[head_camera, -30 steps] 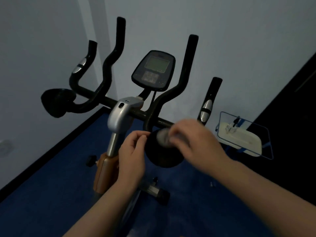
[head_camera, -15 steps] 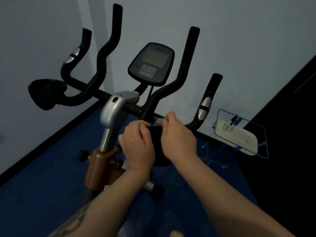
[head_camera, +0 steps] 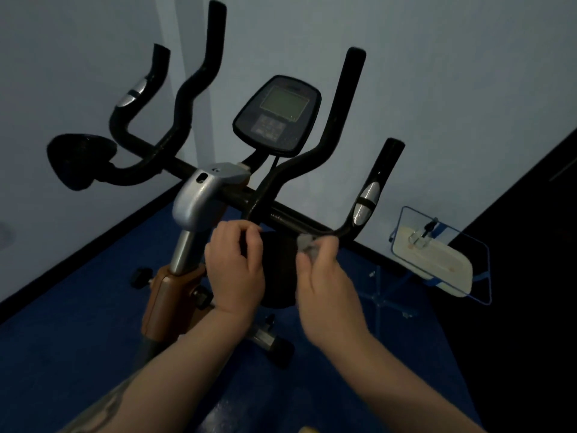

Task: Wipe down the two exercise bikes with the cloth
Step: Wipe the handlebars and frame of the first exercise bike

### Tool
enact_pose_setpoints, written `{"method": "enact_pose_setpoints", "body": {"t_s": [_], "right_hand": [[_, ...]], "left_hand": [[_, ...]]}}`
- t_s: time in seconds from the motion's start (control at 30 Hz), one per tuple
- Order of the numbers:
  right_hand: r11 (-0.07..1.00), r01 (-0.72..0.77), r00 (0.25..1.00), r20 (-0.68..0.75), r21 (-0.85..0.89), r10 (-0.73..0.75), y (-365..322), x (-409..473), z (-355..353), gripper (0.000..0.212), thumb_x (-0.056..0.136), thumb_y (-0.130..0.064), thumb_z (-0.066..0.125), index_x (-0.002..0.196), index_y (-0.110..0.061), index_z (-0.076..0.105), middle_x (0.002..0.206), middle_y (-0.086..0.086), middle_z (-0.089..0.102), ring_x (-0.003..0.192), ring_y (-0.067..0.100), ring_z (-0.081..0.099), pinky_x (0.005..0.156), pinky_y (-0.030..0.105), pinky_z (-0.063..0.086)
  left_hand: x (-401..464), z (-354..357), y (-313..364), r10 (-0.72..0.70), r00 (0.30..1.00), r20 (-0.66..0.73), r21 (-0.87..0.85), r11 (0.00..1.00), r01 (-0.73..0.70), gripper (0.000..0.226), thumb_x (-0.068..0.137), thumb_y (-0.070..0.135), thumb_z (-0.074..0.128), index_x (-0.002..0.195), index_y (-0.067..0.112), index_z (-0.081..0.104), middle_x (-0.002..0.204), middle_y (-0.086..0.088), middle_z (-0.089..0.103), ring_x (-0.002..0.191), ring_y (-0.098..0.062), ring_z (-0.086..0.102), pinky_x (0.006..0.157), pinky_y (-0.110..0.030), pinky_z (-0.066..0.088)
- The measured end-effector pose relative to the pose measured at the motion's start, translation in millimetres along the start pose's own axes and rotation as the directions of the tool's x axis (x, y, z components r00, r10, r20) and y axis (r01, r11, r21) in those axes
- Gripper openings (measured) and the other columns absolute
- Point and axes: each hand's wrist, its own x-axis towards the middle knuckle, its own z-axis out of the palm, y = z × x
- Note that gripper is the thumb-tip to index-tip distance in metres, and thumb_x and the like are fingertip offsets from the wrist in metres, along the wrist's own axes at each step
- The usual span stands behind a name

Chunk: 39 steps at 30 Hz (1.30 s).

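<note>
The step in hand was wiping the right-side elbow pad of the black tubular-framed exercise bike (head_camera: 268, 195). My right hand (head_camera: 324, 276) pinched a small crumpled grey cloth (head_camera: 307, 245) between thumb and curled fingers; the cloth sat at the top of that grip, touching the upper right edge of the round black padded armrest (head_camera: 278, 270). My left hand (head_camera: 234, 270) gripped the opposite edge of the same armrest, fingers curled over its rim, apparently to steady it.

The armrest lay between the two grips. Directly above the right grip ran the black crossbar, and just to its right rose the short handle with the silver pulse sensor (head_camera: 365, 203). The oval black console with a grey screen (head_camera: 278, 115) stood well above and between both grips. The matching left-side armrest (head_camera: 79, 159) stood well to the left of the left grip.

Both forearms entered from the lower edge, converging on the armrest, wrists roughly straight, backs of the hands toward the camera.

Judgement: the task appeared to be at an early or middle stage; only one bike was visible. The next move would likely call for drawing the cloth across the pad face while the left grip held it steady, then proceeding to the crossbar and handles.
</note>
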Motion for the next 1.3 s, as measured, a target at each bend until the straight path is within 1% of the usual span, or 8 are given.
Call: {"method": "enact_pose_setpoints", "body": {"t_s": [0.1,0.23,0.37,0.67,0.83,1.07,1.23,1.3], "right_hand": [[0.992,0.1,0.992,0.083,-0.083,-0.093,15,13,-25,0.009,0.098,-0.044,0.028,0.096,-0.036,0.03,0.074,-0.013,0.05,0.062,0.001,0.05,0.044,0.017,0.03],[0.965,0.24,0.958,-0.136,-0.101,-0.253,27,62,-50,0.023,0.098,-0.044,0.028,0.107,-0.033,0.046,0.096,-0.015,0.052,0.086,0.004,0.049,0.067,0.019,0.038],[0.76,0.509,0.861,0.239,-0.404,-0.45,48,75,-39,0.029,0.095,-0.024,0.049,0.123,-0.031,0.054,0.109,-0.009,0.056,0.101,0.013,0.048,0.086,0.031,0.037],[0.891,0.389,0.855,0.451,-0.235,-0.254,19,130,-3,0.041,0.093,-0.052,0.045,0.108,-0.016,0.058,0.1,0.008,0.066,0.092,0.027,0.06,0.073,0.038,0.046],[0.766,0.516,0.84,0.399,-0.383,-0.366,41,114,-18,0.036,0.092,-0.055,0.041,0.115,-0.03,0.053,0.09,0.001,0.067,0.081,0.024,0.061,0.057,0.032,0.036],[0.864,0.443,0.831,0.471,-0.24,-0.295,23,136,8,0.039,0.098,-0.048,0.033,0.116,-0.017,0.05,0.108,0.005,0.061,0.096,0.024,0.058,0.077,0.039,0.047],[0.565,0.724,0.683,0.526,-0.395,-0.508,57,105,-43,0.052,0.095,-0.025,0.049,0.143,-0.02,0.032,0.114,0.0,0.057,0.098,0.022,0.055,0.079,0.038,0.046],[0.44,0.771,0.634,0.495,-0.46,-0.595,80,103,-71,0.052,0.084,-0.014,0.06,0.135,-0.018,0.047,0.115,-0.003,0.06,0.1,0.02,0.056,0.091,0.033,0.041]], "left_hand": [[1,0,0,0.055,0.997,0.047,0.081,0.995,-0.058,0.013,0.093,0.027,0.045,0.086,0.023,0.054,0.083,0.007,0.051,0.077,-0.012,0.048,0.07,-0.045,0.045],[17,0,8,0.043,0.999,0.007,0.08,0.996,-0.044,0.009,0.093,0.032,0.046,0.09,0.03,0.054,0.085,0.011,0.053,0.08,-0.007,0.05,0.072,-0.027,0.044],[24,5,9,-0.016,1.0,-0.011,0.148,0.989,0.017,0.01,0.094,0.027,0.046,0.093,0.024,0.056,0.09,0.009,0.053,0.083,-0.006,0.049,0.072,-0.024,0.044],[17,8,6,-0.025,0.996,-0.088,0.2,0.979,0.043,0.016,0.093,0.028,0.041,0.093,0.023,0.056,0.087,0.007,0.057,0.078,-0.009,0.051,0.068,-0.037,0.048],[16,7,6,0.008,0.996,-0.09,0.182,0.983,0.008,0.013,0.093,0.025,0.042,0.093,0.025,0.055,0.085,0.005,0.058,0.075,-0.011,0.053,0.064,-0.042,0.05],[17,7,7,0.033,0.996,-0.085,0.198,0.98,-0.016,0.013,0.094,0.025,0.041,0.093,0.024,0.054,0.084,0.002,0.058,0.074,-0.011,0.052,0.064,-0.039,0.048],[18,2,20,0.044,0.999,0.005,0.231,0.972,-0.044,0.02,0.093,0.025,0.042,0.095,0.018,0.061,0.09,0.003,0.06,0.08,-0.012,0.054,0.07,-0.042,0.049],[16,7,35,0.132,0.988,0.075,0.251,0.957,-0.147,0.016,0.091,0.024,0.046,0.094,0.02,0.061,0.089,0.006,0.06,0.08,-0.01,0.054,0.069,-0.035,0.045]]}}
